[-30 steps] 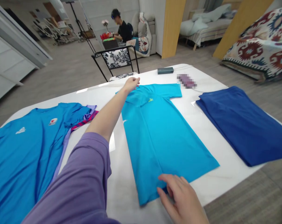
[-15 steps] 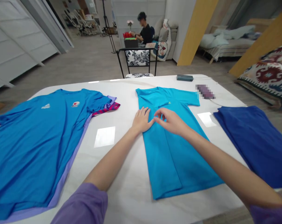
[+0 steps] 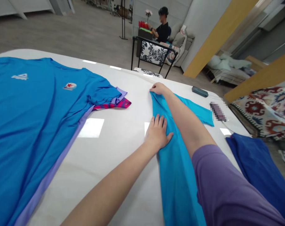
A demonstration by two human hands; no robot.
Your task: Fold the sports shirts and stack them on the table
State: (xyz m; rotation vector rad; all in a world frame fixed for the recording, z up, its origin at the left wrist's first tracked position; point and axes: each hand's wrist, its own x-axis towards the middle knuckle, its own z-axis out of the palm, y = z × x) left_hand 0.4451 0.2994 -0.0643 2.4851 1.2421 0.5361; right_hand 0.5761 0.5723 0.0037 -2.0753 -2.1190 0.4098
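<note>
A turquoise T-shirt (image 3: 175,169) lies partly folded on the white table, its left side turned inward and one sleeve stretched out to the right. My left hand (image 3: 158,131) rests flat on the shirt's left edge, fingers spread. Farther up, my right hand (image 3: 158,88) has its fingers closed on the shirt's upper left corner, near the shoulder. My right forearm crosses over the shirt and hides part of its chest and collar.
On the left a blue T-shirt (image 3: 39,103) is spread over purple and red garments. Folded dark blue cloth (image 3: 260,166) lies right. A grey-green case (image 3: 200,91) and a blurred purple object (image 3: 217,111) sit at the far right. Beyond stand a chair (image 3: 154,52) and a seated person (image 3: 163,28).
My right hand has moved from the shirt's middle up to its upper left corner and taken hold there. My left hand stays flat on the left edge. The view has tilted and shifted.
</note>
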